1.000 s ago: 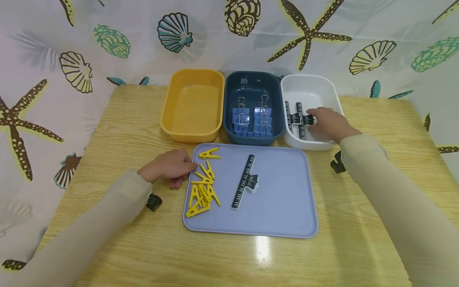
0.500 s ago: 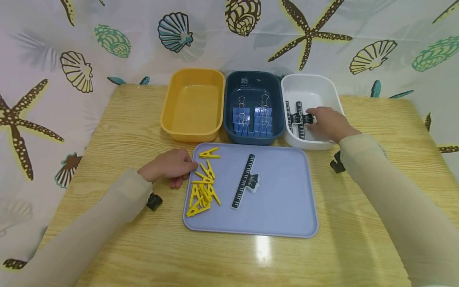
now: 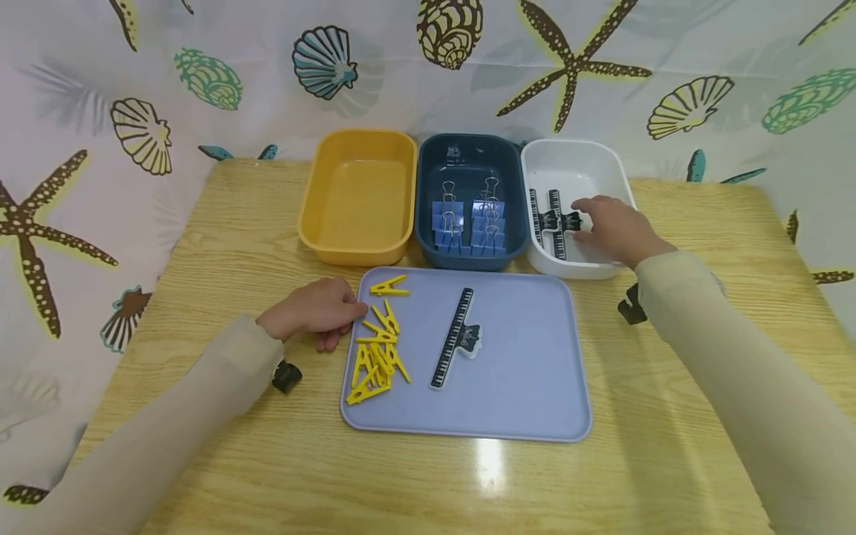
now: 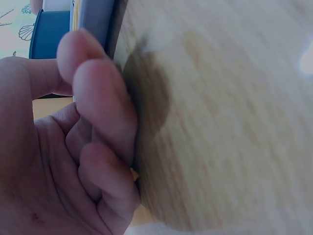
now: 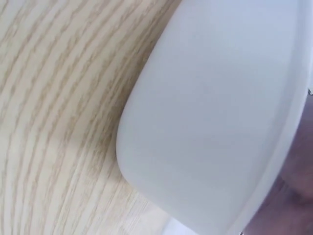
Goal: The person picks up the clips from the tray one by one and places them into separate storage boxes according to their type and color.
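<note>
Piano-keyboard clip (image 3: pixel 559 241) in the white bin (image 3: pixel 568 268), its black tab (image 3: pixel 571 222) between the parted thumb and forefinger of the right hand (image 3: pixel 618 230); contact cannot be told. Probably light, stiff, smooth plastic, best pinched at the tab. Left hand (image 3: pixel 313 306): fingers loosely curled beside the lavender tray (image 3: pixel 528 386). Beneath both, wood-grain table (image 3: pixel 247 230); beyond the fingertips, seashell-print cloth (image 3: pixel 391 33).

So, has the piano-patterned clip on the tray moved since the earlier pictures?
No. In the head view, the piano-patterned clip keeps the same spot and slant against the tray, shifted in no direction.
</note>
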The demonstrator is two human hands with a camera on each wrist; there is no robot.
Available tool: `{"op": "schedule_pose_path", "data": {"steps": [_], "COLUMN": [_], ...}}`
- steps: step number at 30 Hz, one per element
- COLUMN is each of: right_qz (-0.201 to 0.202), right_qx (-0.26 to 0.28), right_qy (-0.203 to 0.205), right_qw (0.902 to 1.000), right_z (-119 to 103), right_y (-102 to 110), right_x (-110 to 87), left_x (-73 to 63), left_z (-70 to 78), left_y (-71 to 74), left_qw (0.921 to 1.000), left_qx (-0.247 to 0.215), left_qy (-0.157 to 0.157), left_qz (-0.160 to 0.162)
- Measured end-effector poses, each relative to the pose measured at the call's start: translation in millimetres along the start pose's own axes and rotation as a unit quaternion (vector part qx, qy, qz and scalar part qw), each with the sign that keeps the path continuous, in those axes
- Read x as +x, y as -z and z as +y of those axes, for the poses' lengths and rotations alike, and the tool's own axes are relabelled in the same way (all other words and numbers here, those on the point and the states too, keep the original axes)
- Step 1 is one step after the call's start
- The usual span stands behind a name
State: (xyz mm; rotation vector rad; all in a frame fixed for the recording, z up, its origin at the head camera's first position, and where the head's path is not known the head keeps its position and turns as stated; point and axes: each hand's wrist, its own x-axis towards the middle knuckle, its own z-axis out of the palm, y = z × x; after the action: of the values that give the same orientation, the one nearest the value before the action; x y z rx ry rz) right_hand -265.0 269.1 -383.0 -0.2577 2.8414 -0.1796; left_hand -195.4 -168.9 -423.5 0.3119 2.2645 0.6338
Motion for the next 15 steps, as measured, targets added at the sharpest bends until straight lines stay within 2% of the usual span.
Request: {"op": "schedule_pose_path", "data": {"steps": [15], "right_qz": [0.039], "right_qx": [0.016], "right_qy": [0.023], "right_qw": [0.9989], "right_z": [-5], "right_y": [6], "right_x": [-19.7], "left_x": [-0.6], "left_z": [2.2], "left_y": [0.3], "left_qw": [0.9999], "left_qx": [0.011], "left_qy": [-0.004], "left_qz": [-0.005]}}
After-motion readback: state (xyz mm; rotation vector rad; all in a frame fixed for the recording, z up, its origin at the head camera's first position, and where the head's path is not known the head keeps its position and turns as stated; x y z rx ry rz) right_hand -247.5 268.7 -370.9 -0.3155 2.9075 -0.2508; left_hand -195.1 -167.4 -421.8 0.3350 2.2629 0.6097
